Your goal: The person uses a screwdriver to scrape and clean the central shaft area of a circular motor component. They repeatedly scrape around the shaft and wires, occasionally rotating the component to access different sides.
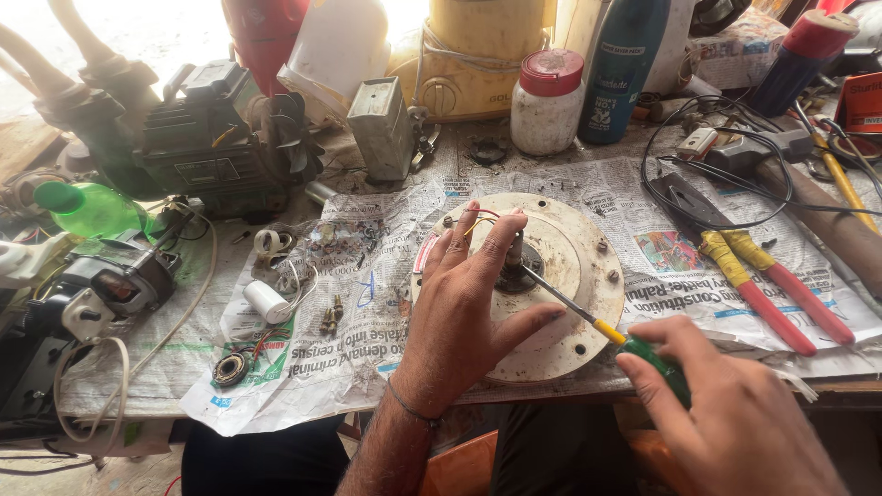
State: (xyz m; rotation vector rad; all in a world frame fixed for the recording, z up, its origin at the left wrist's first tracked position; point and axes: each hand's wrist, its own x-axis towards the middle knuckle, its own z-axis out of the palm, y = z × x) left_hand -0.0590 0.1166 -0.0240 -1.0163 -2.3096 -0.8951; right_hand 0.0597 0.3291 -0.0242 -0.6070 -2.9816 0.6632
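1. Pressing down on a round cream-white disc (551, 294), the left hand (464, 303) lies flat with fingers spread apart; it clamps nothing, only steadies the disc. The disc sits on newspaper (367, 303) at the near edge of the workbench, straight in front of the person.
2. The right hand (726, 413), to the right of the disc and nearer the person, is closed around the green handle of a screwdriver (588, 317). Its thin shaft slants up and left to the dark hub (519, 271) at the middle of the disc.
3. To do this step well, I judge the left hand should keep firm, even weight on the disc, because the disc overhangs the bench edge and could tip or spin.
4. The tip looks seated at the hub, though the exact slot is too small to see. Pushing along the shaft, not sideways, would lessen slipping.
5. The left thumb and fingertips lie just beside the hub, so a slip could jab them; moving them away from the tip seems wise.
6. Thin red and yellow wires (478, 219) curl at the far side of the disc, near the fingertips, and are best kept unsnagged.
7. Red-handled pliers (763, 289) lie right of the disc; a small white cylinder (266, 301) and loose screws (331, 317) lie left of it.
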